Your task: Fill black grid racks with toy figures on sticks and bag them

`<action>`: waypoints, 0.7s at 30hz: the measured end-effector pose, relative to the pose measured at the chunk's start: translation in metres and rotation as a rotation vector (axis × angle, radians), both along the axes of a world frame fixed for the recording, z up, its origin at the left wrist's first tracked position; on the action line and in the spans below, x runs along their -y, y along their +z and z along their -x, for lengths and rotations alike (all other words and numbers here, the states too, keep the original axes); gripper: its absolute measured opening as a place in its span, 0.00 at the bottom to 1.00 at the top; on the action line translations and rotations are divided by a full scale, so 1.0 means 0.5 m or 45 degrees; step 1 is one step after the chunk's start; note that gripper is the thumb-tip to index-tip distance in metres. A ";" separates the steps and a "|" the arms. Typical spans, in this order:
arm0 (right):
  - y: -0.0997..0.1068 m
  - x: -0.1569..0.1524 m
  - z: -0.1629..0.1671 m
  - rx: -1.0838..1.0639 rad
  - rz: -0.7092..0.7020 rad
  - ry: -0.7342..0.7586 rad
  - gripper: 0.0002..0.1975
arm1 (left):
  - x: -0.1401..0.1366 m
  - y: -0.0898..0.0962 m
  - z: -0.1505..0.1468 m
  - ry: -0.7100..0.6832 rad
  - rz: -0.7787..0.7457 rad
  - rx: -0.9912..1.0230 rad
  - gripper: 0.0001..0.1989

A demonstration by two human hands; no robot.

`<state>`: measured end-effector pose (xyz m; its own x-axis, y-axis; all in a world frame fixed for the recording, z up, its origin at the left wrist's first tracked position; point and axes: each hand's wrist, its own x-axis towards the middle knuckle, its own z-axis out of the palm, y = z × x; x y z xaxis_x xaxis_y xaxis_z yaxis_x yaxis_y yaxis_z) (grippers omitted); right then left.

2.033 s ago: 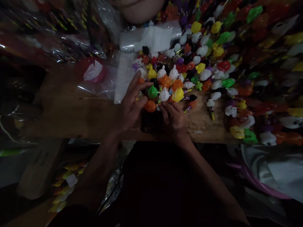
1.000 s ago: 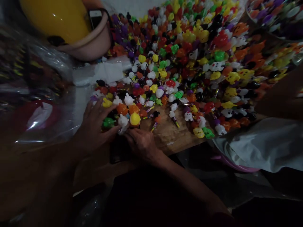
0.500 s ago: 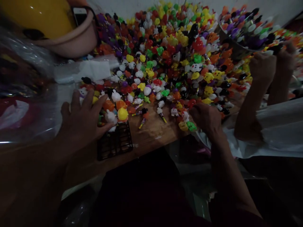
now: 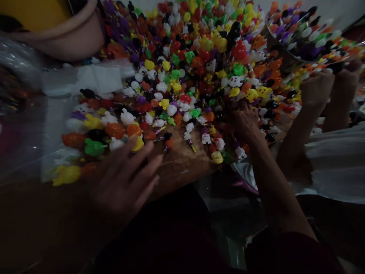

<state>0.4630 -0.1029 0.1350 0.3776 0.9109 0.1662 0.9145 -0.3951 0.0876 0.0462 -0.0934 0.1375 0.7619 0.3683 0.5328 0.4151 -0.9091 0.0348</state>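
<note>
My left hand (image 4: 125, 182) is over the near left of the wooden table, blurred, its fingers stretched out and nothing seen in them. It covers the spot of the black grid tray. Beside it lie small toy-headed sticks: a green one (image 4: 94, 147), an orange one (image 4: 115, 130), a yellow one (image 4: 67, 175) and several more. At the near edge of the big pile of toy sticks (image 4: 196, 57), my right hand (image 4: 246, 120) reaches in among the pieces. Its fingertips are hidden in shadow there. A yellow toy head (image 4: 217, 157) lies just below it.
A pink tub (image 4: 76, 42) stands at the back left by a clear plastic bag (image 4: 99, 78). At the back right is a metal bowl (image 4: 275, 40) of toy sticks. Another person's hands (image 4: 318, 85) work on the right. The table's near edge (image 4: 182, 177) runs below.
My left hand has moved right and nearer, uncovering toys on the left and covering the black grid tray. My right hand has moved farther into the pile. The view has shifted slightly.
</note>
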 end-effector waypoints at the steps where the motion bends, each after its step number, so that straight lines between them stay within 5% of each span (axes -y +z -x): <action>1: -0.005 -0.001 -0.009 0.007 -0.026 0.012 0.08 | 0.016 -0.018 -0.006 -0.069 0.027 0.046 0.33; 7: 0.035 0.023 -0.010 -0.001 -0.251 0.163 0.17 | 0.091 -0.124 -0.049 -0.026 0.278 0.163 0.13; 11: 0.052 0.055 0.092 -0.199 -0.362 0.289 0.11 | 0.110 -0.120 -0.047 0.057 0.309 0.285 0.10; 17: -0.084 0.082 0.359 -0.973 -0.456 0.576 0.11 | 0.055 -0.004 0.089 0.428 0.046 0.438 0.11; 21: -0.183 0.068 0.506 -1.597 -0.509 0.512 0.14 | -0.002 0.016 0.147 0.489 0.010 0.438 0.10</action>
